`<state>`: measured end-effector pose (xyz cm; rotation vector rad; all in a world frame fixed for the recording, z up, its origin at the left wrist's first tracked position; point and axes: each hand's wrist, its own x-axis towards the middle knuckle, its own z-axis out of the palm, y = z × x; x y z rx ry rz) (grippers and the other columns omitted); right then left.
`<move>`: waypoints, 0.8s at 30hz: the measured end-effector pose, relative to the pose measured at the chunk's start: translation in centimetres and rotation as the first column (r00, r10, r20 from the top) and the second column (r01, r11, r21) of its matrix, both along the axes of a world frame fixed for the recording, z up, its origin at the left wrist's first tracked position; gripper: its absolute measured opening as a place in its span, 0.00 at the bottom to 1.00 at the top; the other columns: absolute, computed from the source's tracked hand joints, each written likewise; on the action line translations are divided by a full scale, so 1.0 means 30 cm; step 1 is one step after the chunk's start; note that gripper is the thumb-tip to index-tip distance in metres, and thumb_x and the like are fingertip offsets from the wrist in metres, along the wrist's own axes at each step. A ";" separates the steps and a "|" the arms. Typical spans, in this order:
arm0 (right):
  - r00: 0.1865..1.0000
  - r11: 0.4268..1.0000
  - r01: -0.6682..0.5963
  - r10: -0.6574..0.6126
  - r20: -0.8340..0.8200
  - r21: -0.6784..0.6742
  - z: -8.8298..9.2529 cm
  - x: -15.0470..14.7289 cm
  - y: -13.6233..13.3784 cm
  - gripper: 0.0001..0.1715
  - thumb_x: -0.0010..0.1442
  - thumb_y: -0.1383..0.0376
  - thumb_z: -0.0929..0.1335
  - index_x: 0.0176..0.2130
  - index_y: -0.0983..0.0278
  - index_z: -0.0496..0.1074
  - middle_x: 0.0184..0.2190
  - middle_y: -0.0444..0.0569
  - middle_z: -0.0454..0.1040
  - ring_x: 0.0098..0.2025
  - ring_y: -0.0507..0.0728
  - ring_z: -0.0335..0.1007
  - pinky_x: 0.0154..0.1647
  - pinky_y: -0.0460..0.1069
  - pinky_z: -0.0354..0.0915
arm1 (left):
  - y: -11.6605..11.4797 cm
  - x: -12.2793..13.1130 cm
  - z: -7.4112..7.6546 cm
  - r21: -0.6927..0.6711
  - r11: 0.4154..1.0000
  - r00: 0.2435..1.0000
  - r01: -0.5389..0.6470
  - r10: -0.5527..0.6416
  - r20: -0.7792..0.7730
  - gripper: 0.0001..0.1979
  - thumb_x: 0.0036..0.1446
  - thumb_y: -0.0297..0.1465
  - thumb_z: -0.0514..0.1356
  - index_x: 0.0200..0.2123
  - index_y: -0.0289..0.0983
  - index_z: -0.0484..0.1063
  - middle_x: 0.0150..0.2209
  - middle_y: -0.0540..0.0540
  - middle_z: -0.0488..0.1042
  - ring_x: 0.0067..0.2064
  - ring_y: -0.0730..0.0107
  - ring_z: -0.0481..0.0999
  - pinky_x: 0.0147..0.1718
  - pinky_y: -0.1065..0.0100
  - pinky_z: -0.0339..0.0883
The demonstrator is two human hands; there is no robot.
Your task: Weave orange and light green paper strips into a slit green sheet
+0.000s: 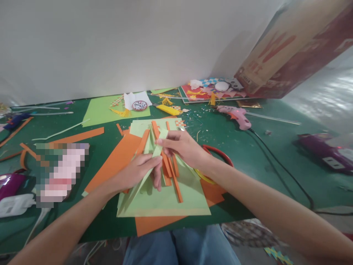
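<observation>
A pale green paper strip is pinched between my two hands over the middle of the table. My left hand grips it lower down, thumb on top. Higher up, my right hand pinches the same strip between thumb and fingers. Beneath them lies a light green paper sheet, with several folded orange paper strips scattered on it. An orange paper sheet sticks out at the left from under the pile. The red handle and yellow ring beside my right wrist look like scissors, partly hidden by my forearm.
A pink hot glue gun with a black cord lies to the right. Behind the pile is a yellow utility knife. A pixelated object lies left, a purple device far right. A cardboard box leans at the back right.
</observation>
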<state>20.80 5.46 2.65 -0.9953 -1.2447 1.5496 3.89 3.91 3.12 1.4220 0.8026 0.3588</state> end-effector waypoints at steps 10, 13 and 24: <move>0.998 0.999 -0.035 0.035 0.052 -0.003 0.007 -0.012 -0.006 0.20 0.45 0.57 0.74 0.18 0.67 0.66 0.14 0.41 0.66 0.17 0.46 0.60 0.21 0.45 0.56 | 0.000 0.007 0.018 0.073 0.997 0.996 -0.023 0.029 -0.083 0.22 0.65 0.35 0.45 0.19 0.36 0.59 0.15 0.53 0.66 0.22 0.74 0.74 0.28 0.72 0.64; 0.998 0.999 -0.038 0.037 0.058 0.005 0.005 -0.011 -0.007 0.20 0.45 0.56 0.74 0.18 0.67 0.66 0.14 0.41 0.66 0.17 0.46 0.60 0.21 0.45 0.56 | 0.000 0.008 0.019 0.081 0.997 0.996 -0.020 0.027 -0.090 0.21 0.65 0.34 0.45 0.20 0.36 0.59 0.15 0.53 0.67 0.22 0.75 0.74 0.29 0.72 0.64; 0.998 0.999 0.023 -0.026 0.061 0.042 0.002 -0.007 -0.005 0.22 0.47 0.56 0.73 0.17 0.65 0.61 0.12 0.39 0.63 0.17 0.46 0.59 0.20 0.45 0.55 | -0.003 0.002 0.013 0.040 0.999 0.997 0.024 -0.021 -0.080 0.20 0.65 0.38 0.45 0.22 0.37 0.59 0.16 0.52 0.68 0.24 0.72 0.75 0.30 0.70 0.65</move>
